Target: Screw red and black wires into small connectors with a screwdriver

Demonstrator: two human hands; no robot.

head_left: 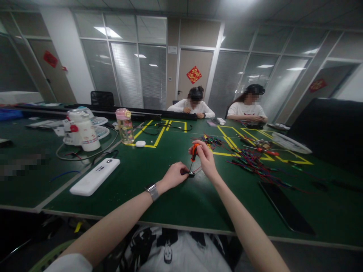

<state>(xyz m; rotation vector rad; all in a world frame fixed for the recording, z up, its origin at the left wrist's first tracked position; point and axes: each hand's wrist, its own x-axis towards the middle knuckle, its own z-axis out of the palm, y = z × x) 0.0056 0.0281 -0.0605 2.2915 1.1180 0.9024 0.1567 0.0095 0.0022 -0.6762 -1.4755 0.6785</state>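
My left hand [176, 175] is closed on a small black connector [191, 174] with thin red wires, holding it down on the green table [176, 204]. My right hand [204, 155] grips an orange-handled screwdriver [194, 152] upright, its tip down on the connector. A metal watch sits on my left wrist.
A white power bank [95, 176] lies at the left. Behind it stand a white jug [83, 130] and a pink-capped bottle [124, 125]. Bundles of coloured wires [252, 160] spread to the right, and a dark tablet [286, 206] lies near the front edge. Two people [195, 105] sit across the table.
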